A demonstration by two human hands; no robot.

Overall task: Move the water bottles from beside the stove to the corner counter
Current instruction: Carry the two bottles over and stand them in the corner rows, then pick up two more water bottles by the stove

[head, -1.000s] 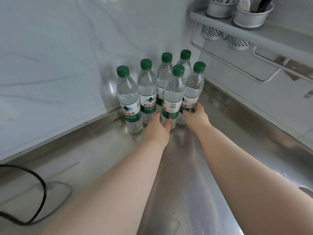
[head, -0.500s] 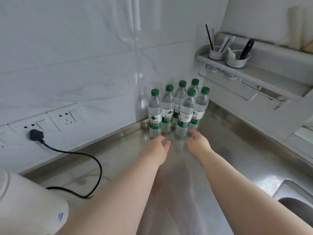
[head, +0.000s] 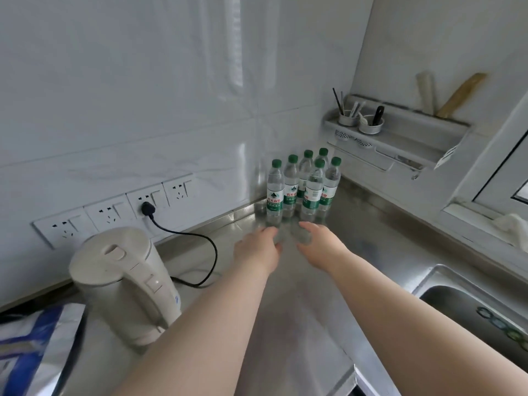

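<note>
Several clear water bottles (head: 303, 186) with green caps and green-white labels stand upright in a tight cluster in the corner of the steel counter (head: 303, 295), against the white tiled wall. My left hand (head: 255, 250) hovers over the counter a short way in front of the cluster, fingers loosely curled, holding nothing. My right hand (head: 320, 238) is beside it, just short of the front bottles, also empty with fingers apart. Neither hand touches a bottle.
A cream electric kettle (head: 125, 284) stands at the left, its black cord (head: 200, 247) plugged into a wall socket (head: 147, 207). A blue-and-white bag (head: 34, 341) lies at the lower left. A sink (head: 480, 315) is at the right, below a wall rack with utensil cups (head: 371, 125).
Both hands have let go of the front bottles and drawn back toward me. The view has pulled away, bringing the kettle, sockets and sink into sight. The bottles stayed put.
</note>
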